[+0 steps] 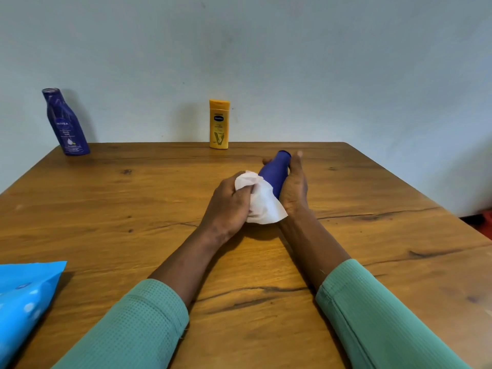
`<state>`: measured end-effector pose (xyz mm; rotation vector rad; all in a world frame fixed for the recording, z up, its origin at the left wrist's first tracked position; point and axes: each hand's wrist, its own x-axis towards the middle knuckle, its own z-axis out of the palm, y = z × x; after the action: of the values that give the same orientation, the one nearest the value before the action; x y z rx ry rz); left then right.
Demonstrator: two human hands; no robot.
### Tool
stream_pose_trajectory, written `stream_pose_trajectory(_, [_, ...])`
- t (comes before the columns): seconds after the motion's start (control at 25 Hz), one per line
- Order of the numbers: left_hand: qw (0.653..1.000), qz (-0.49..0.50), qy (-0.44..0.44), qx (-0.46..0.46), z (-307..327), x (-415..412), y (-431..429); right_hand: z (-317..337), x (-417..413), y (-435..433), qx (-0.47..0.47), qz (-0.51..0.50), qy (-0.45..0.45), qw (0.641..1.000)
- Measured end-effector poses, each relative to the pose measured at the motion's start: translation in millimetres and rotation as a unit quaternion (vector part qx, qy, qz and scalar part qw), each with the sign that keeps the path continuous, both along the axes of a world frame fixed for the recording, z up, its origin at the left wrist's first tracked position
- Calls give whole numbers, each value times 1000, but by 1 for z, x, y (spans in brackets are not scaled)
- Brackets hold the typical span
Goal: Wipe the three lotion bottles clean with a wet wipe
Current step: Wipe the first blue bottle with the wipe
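A wooden table (372, 235) fills the view, set against a pale wall (292, 62). A blue pack of wipes (24, 302) lies at the near left edge. A dark blue bottle (66, 123) stands at the far left corner and a yellow bottle (219, 124) at the middle of the far edge. Near the table's centre, the right hand (294, 186) is wrapped around a third, blue bottle (275, 173), tilted with its cap pointing away. The left hand (229, 206) is closed on a white wipe (262, 202), pressed against the bottle's lower part.
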<state>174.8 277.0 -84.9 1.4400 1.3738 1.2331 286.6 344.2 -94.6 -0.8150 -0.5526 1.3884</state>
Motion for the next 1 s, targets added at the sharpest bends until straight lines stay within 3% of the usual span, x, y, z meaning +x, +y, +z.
stream_pose_trajectory(0.08, [996,-31,-80,-17,2,-5,-5,1,-7,-3,49,12,-66,997])
stream_pose_trajectory(0.2, [991,-33,-128,-35,3,-5,-1,4,-8,-9,87,89,-106,986])
stream_pose_trajectory(0.4, [968,39,-246,-9,-2,-7,9,3,-29,-29,96,203,-129,966])
stream_pose_trajectory(0.52, [990,50,-125,43,-14,-11,15,4,-28,-27,111,164,-111,974])
stream_pose_trajectory(0.6, [995,29,46,78,-17,-10,16,7,-17,-21,115,47,-131,983])
stream_pose_trajectory(0.68, [975,39,198,91,-20,-8,18,15,-1,-19,110,-119,-208,965])
stream_pose_trajectory(0.76, [960,56,257,94,-16,-5,14,23,17,-16,114,-223,-247,936])
stream_pose_trajectory(0.84, [956,73,264,107,-14,-2,11,29,32,-8,104,-266,-269,920])
stream_pose_trajectory(1.0, [906,88,380,165,-11,3,17,46,64,41,78,-240,-412,876])
